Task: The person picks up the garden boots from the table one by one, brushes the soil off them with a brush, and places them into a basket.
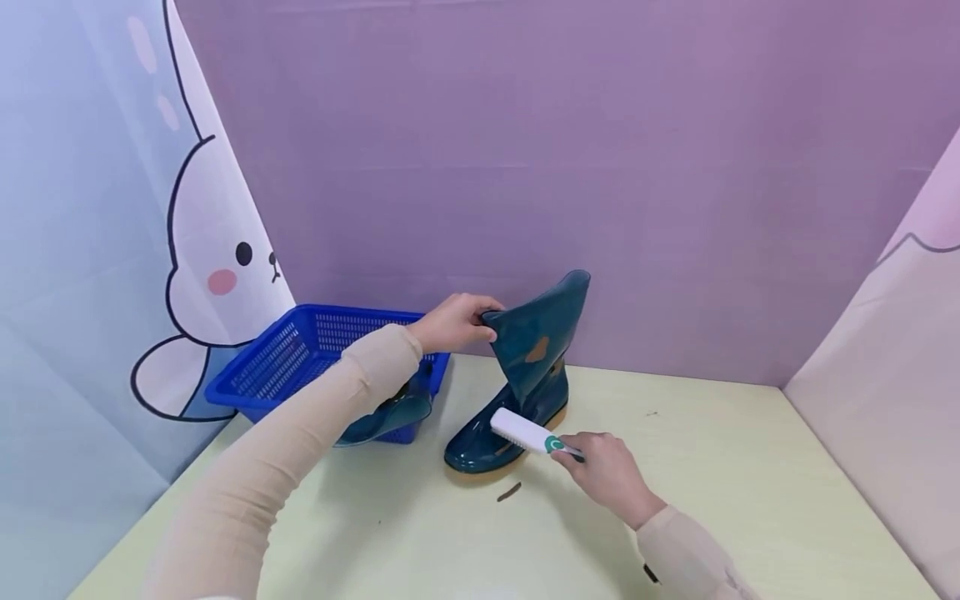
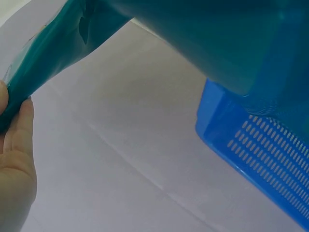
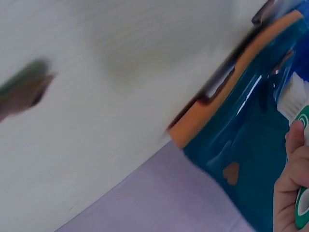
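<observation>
A dark teal rubber boot (image 1: 546, 329) with a tan sole stands on the table, its toe toward the lower left and brown patches on its shaft and foot. My left hand (image 1: 456, 322) pinches the top rim of the shaft, as the left wrist view also shows at the boot's edge (image 2: 53, 63). In my right hand (image 1: 606, 471) is the handle of a white and green scrub brush (image 1: 517, 427). Its bristles face down over the boot's foot; whether they touch cannot be seen. The right wrist view shows the brush's bristles (image 3: 292, 99) beside the boot.
A blue slotted basket (image 1: 360, 311) stands at the back left. Another teal boot (image 1: 401, 414) lies at its near side, partly hidden by my left arm. A brown strip (image 1: 509, 492) lies on the table (image 1: 712, 467) before the boot. A purple backdrop (image 1: 637, 167) rises behind.
</observation>
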The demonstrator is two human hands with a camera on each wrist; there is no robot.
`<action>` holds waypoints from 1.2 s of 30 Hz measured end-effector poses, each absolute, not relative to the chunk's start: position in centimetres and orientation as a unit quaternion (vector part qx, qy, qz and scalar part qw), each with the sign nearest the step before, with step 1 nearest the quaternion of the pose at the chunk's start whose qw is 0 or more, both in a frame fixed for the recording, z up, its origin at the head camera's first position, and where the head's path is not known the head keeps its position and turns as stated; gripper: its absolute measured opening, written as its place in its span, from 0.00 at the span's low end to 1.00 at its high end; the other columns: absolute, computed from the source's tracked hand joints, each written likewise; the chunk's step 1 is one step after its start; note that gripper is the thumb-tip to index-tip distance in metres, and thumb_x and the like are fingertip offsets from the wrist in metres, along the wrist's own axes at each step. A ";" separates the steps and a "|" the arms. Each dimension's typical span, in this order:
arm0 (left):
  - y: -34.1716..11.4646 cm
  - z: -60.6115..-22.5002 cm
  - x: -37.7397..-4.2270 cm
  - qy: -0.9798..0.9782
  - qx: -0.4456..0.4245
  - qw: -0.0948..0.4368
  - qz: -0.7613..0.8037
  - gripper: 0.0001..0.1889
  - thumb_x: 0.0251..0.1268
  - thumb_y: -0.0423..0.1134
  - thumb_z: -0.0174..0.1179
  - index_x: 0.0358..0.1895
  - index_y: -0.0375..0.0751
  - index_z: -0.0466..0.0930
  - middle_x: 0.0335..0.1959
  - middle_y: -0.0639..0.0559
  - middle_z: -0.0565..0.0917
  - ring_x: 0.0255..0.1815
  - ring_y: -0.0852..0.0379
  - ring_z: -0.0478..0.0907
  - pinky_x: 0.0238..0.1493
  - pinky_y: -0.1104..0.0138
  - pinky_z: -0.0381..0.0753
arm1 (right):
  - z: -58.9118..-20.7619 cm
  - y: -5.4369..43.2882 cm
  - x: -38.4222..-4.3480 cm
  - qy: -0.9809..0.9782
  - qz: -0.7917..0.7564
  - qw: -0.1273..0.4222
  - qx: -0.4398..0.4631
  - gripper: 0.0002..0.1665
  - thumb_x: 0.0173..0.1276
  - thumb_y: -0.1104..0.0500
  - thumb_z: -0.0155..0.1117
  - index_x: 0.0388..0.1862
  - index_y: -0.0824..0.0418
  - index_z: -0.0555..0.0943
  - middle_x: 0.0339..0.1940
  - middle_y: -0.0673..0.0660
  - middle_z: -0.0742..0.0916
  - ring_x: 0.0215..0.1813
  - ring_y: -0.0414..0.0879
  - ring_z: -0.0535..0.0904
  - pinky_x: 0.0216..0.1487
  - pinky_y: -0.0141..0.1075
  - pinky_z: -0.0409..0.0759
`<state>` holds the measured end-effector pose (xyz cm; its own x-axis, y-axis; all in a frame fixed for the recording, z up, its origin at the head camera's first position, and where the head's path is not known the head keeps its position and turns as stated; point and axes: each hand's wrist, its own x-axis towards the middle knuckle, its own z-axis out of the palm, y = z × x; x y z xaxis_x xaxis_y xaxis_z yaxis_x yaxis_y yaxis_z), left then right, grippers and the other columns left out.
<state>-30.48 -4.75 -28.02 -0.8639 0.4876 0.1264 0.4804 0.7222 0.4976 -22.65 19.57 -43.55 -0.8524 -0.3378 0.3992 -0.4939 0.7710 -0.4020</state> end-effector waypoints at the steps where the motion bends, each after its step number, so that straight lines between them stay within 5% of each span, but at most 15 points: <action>1: -4.7 -28.0 -30.5 0.928 0.260 0.006 0.267 0.22 0.63 0.38 0.57 0.60 0.43 0.70 0.43 0.51 0.82 0.34 0.56 0.78 0.38 0.68 0.76 | -43.7 19.2 -22.8 -0.927 0.248 0.160 0.233 0.10 0.54 0.55 0.69 0.34 0.57 0.87 0.29 0.50 0.87 0.22 0.36 0.70 0.23 0.28 0.67; 7: -4.8 -28.1 -30.0 0.928 0.260 0.001 0.268 0.23 0.62 0.38 0.58 0.61 0.43 0.70 0.46 0.51 0.81 0.34 0.59 0.77 0.39 0.68 0.76 | -44.6 19.0 -23.3 -0.932 0.225 0.150 0.242 0.10 0.55 0.54 0.69 0.34 0.57 0.87 0.29 0.50 0.87 0.23 0.36 0.74 0.24 0.29 0.70; 23: -5.6 -28.1 -29.8 0.929 0.237 0.007 0.284 0.21 0.62 0.38 0.57 0.59 0.43 0.71 0.47 0.51 0.81 0.40 0.60 0.80 0.45 0.65 0.79 | -43.6 24.6 -23.6 -0.948 0.179 0.148 0.218 0.11 0.55 0.56 0.68 0.35 0.60 0.86 0.28 0.52 0.87 0.16 0.37 0.62 0.16 0.28 0.58; 36: -3.8 -28.7 -30.2 0.927 0.190 -0.038 0.321 0.21 0.64 0.35 0.56 0.61 0.43 0.70 0.49 0.48 0.81 0.38 0.57 0.79 0.43 0.65 0.79 | -40.5 27.0 -23.3 -0.923 0.313 0.169 0.146 0.20 0.61 0.53 0.64 0.45 0.67 0.82 0.28 0.57 0.86 0.14 0.37 0.60 0.15 0.29 0.60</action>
<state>-30.19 -3.82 -28.74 -0.9249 0.3278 0.1925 0.3767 0.7217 0.5807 -23.32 27.02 -40.52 -0.9004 -0.1632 0.4033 -0.3746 0.7623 -0.5279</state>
